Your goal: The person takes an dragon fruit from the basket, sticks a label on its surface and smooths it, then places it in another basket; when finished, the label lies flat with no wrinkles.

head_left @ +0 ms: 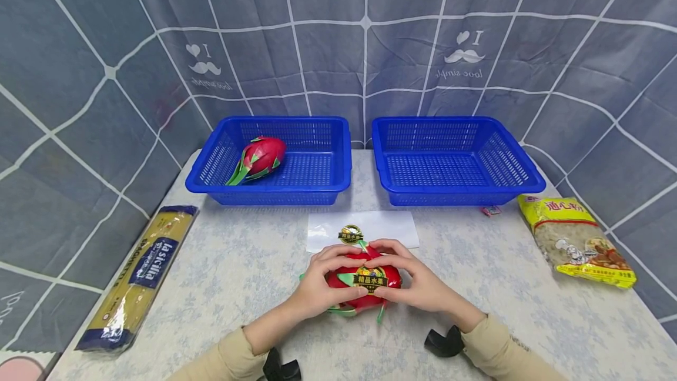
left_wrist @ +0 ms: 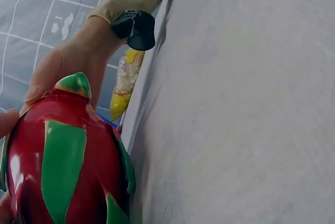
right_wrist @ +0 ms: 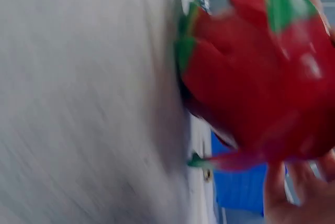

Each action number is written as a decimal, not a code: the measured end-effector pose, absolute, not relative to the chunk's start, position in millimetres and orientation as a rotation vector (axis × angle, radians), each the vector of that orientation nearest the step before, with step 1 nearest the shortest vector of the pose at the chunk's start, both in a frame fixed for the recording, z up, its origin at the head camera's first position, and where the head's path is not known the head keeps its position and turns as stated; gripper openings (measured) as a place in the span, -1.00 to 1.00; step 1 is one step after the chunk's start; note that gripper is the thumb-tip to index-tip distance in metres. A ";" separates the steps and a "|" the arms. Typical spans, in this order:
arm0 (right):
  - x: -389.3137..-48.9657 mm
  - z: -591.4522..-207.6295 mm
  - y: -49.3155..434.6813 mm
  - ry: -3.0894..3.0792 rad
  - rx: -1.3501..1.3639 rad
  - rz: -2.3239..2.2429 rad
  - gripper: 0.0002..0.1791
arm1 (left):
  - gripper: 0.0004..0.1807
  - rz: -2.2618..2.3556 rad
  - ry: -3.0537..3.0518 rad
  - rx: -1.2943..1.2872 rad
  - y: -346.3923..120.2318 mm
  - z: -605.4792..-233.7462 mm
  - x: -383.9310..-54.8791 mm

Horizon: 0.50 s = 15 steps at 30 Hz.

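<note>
A red dragon fruit (head_left: 393,276) with green scales lies on the table between both hands. On its top side sits a black and gold sticker (head_left: 370,280). My left hand (head_left: 319,281) curls round the fruit's left side, and the right hand (head_left: 421,282) holds its right side. Both thumbs and fingertips touch the fruit around the sticker's edges. Close up, the left wrist view shows the fruit's glossy skin (left_wrist: 31,153); in the right wrist view the fruit (right_wrist: 246,85) is blurred. Just beyond the hands, a similar sticker (head_left: 351,234) is on a white sheet (head_left: 391,229).
At the back left, a blue basket (head_left: 285,197) contains another dragon fruit (head_left: 268,154). A second blue basket (head_left: 455,199) stands to its right. Packaged spaghetti (head_left: 143,272) lies at left, a yellow pasta bag (head_left: 579,243) at right. A small pink packet (head_left: 491,210) lies near the right basket.
</note>
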State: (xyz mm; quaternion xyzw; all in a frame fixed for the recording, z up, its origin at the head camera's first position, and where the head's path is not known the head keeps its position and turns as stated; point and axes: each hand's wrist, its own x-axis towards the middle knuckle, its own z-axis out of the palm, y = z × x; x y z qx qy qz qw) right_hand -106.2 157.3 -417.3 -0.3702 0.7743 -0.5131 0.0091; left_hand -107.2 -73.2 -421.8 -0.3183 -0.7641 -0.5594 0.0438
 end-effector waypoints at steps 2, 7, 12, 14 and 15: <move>-112.0 -421.2 162.9 2.350 -1.187 -1.607 -0.56 | -0.59 -1.757 -2.332 -0.986 -74.6 -421.8 -108.5; -117.8 -424.0 165.8 2.177 -1.111 -1.776 -0.65 | -0.72 -1.963 -2.313 -0.983 -77.9 -419.4 -110.6; -117.7 -425.3 162.4 2.116 -1.062 -1.916 -0.79 | -0.79 -2.074 -2.299 -0.951 -79.3 -418.5 -112.5; -116.2 -425.8 160.6 2.130 -1.036 -1.932 -0.82 | -0.80 -2.039 -2.290 -0.955 -79.1 -420.1 -112.8; -115.3 -426.2 159.7 2.145 -1.021 -1.927 -0.82 | -0.80 -2.016 -2.281 -0.956 -78.9 -421.0 -112.7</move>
